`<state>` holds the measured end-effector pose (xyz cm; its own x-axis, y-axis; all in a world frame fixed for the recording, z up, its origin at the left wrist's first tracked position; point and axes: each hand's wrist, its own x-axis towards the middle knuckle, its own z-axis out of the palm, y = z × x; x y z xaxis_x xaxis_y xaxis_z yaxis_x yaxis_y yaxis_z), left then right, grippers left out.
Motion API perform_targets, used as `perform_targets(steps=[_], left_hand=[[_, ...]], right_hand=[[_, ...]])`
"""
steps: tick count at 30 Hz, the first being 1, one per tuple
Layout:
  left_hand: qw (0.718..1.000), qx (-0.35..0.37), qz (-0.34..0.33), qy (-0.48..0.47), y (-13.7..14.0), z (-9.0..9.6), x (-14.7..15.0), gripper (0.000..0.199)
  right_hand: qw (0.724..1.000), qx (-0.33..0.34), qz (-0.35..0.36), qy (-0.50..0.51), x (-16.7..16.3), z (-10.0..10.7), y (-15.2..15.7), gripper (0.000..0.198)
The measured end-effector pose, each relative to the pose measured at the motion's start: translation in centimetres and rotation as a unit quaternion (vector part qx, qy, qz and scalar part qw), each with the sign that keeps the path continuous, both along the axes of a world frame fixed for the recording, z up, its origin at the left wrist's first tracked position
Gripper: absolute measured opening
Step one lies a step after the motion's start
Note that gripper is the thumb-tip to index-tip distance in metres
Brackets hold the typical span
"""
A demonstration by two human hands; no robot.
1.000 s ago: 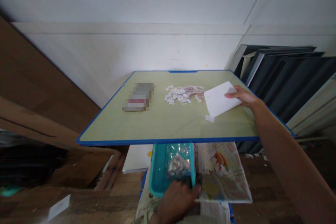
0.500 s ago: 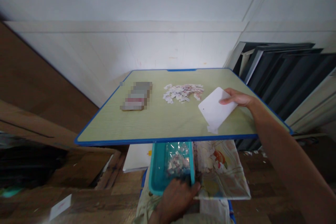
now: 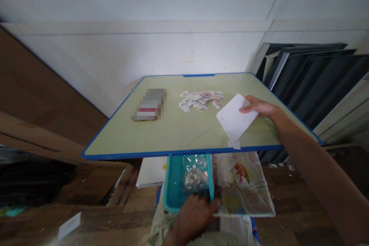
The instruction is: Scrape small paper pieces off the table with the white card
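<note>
My right hand (image 3: 258, 106) pinches a white card (image 3: 235, 117) with rounded corners and a small hole, tilted over the right part of the folding table (image 3: 161, 136). By the card's lowest corner, small paper scraps (image 3: 234, 145) overlap the table's blue front edge. A loose heap of paper pieces (image 3: 198, 100) lies left of the card. Below the table, my left hand (image 3: 196, 213) grips the near right rim of a teal plastic basket (image 3: 173, 196), fingers inside and thumb outside. In the basket is a clear bag (image 3: 197, 175) of small paper pieces.
A pixelated rectangular block (image 3: 150, 105) lies on the table's left side. Beside the basket are a patterned, clear-covered tray (image 3: 250, 196) and white sheets (image 3: 151, 173). Dark panels (image 3: 314, 80) lean at right; a wall (image 3: 173, 54) stands behind the table.
The card has slid slightly left, and the scraps at its corner have shifted onto the table's front edge. My left hand keeps its hold on the basket.
</note>
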<state>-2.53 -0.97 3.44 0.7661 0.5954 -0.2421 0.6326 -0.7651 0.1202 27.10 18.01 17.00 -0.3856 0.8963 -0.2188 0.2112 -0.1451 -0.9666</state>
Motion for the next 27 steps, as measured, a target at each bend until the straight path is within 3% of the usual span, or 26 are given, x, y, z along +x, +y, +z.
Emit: perform_targets(steps=[27], left_hand=[[1.0,-0.012,0.0,0.003,-0.01,-0.04,0.07,0.03]], right_hand=[[0.998,-0.01,0.053,-0.02,0.1,-0.07,-0.11,0.026]])
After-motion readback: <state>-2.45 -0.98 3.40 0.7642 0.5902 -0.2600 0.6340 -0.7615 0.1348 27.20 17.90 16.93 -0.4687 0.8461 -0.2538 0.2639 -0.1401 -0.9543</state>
